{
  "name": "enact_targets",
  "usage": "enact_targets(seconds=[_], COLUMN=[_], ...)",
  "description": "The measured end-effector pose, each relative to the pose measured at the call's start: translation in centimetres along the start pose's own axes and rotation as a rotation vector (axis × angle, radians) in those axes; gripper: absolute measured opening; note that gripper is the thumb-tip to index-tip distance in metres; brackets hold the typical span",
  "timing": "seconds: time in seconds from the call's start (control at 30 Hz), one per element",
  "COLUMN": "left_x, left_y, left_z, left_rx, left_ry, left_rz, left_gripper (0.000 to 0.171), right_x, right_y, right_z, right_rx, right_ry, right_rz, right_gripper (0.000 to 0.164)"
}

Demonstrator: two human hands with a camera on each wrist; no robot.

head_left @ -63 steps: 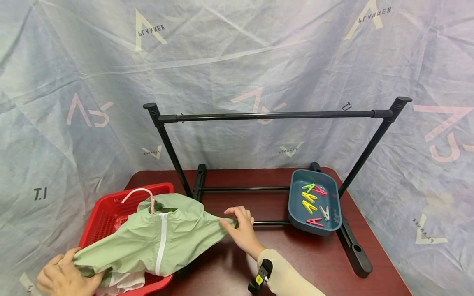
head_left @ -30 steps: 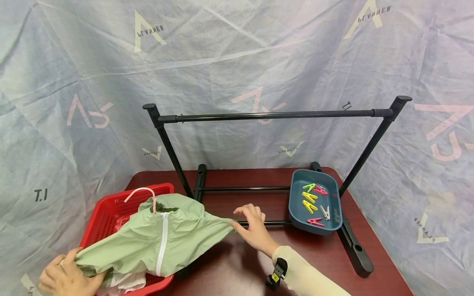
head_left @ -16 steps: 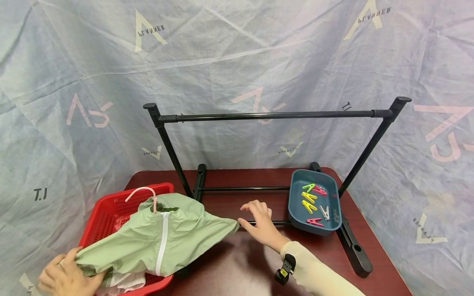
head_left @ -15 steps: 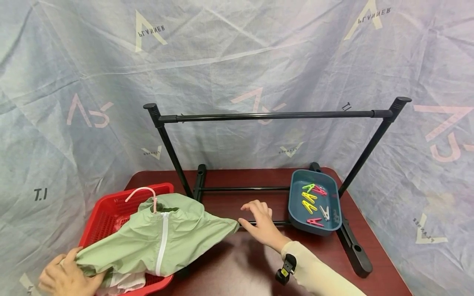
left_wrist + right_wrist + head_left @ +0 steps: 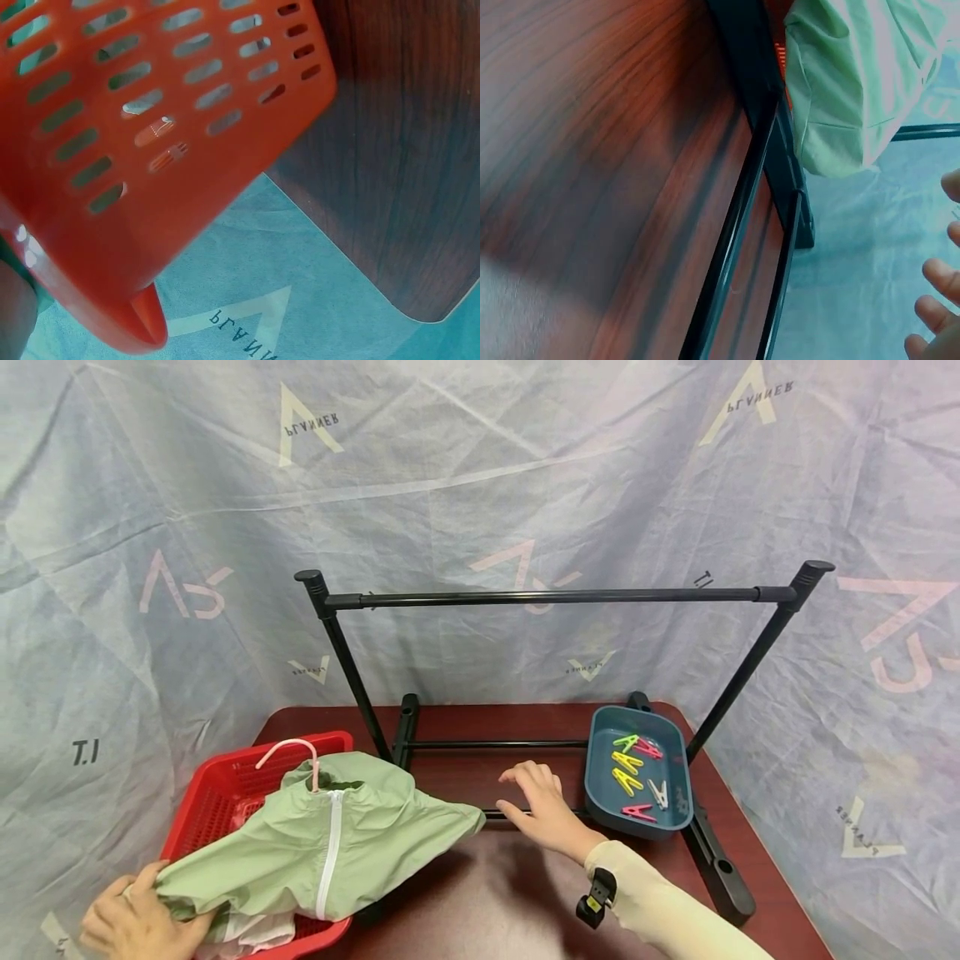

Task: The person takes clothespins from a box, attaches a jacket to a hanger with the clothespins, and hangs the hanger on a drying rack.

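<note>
A light green jacket (image 5: 375, 835) with a white zipper is spread over the red basket (image 5: 197, 806). From its collar rises the hook of a pink hanger (image 5: 288, 744). My left hand (image 5: 142, 918) grips the end of one sleeve at the basket's near left side; the left wrist view mostly shows the outer basket wall (image 5: 172, 225), with a bit of that hand at the edge. The other sleeve sticks out to the right, its tip free. My right hand (image 5: 547, 810) hovers just beyond that tip, apart from it, holding nothing, fingers loosely bent; its fingertips also show in the right wrist view.
A black clothes rack (image 5: 555, 597) stands on the dark red table (image 5: 480, 893). At its right foot sits a blue tray (image 5: 592, 777) with several coloured clothespins (image 5: 627, 762). White and pink cloth (image 5: 262, 928) lies in the basket under the jacket. Printed fabric hangs around the table.
My right hand has let go of the right sleeve tip and moved off to the right. The sleeve stays stretched out. My left hand keeps its hold with hardly any movement.
</note>
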State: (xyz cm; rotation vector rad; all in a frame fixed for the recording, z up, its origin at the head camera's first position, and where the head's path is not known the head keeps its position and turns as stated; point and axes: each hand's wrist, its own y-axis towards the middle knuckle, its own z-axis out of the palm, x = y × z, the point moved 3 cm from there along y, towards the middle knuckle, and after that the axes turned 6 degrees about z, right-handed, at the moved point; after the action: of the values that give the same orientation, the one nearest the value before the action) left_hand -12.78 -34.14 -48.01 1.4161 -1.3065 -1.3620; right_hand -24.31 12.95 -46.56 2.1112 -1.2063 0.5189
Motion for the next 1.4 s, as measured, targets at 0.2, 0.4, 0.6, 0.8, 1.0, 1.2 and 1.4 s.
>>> enact_targets(seconds=[0.2,0.4,0.6,0.8,1.0,1.2,1.4], left_x=[0.9,2.0,2.3,2.2,2.3,2.3,2.1], left_y=[-0.5,-1.1,-1.3,-1.2,-1.2,-1.3,-1.0], left_z=[0.1,0.2,0.3,0.3,0.2,0.3,0.1], left_rx=[0.048,0.112,0.147,0.129,0.154,0.167,0.185], left_ry=[0.003,-0.013,-0.033,-0.040,-0.046,-0.049,-0.061], left_rz=[-0.001,-0.010,-0.010,-0.004,-0.006,-0.013,-0.008], left_gripper=[0.085,0.088,0.091,0.092,0.091,0.093,0.091], right_x=[-0.3,-0.9,-1.3,-1.7,-2.0,-2.4,-2.8], right_y=[-0.1,0.2,0.2,0.2,0.3,0.4,0.2], right_z=[-0.5,-1.1,-1.9,-2.6,-3.4,-3.9,-4.1], right_rx=[-0.018,-0.009,0.022,0.026,0.072,0.086,0.085], right_ry=[-0.079,-0.161,-0.223,-0.299,-0.339,-0.399,-0.452], right_rz=[-0.052,-0.082,-0.084,-0.119,-0.087,-0.069,-0.072], right_gripper=[0.033,0.034,0.036,0.036,0.033,0.034,0.034])
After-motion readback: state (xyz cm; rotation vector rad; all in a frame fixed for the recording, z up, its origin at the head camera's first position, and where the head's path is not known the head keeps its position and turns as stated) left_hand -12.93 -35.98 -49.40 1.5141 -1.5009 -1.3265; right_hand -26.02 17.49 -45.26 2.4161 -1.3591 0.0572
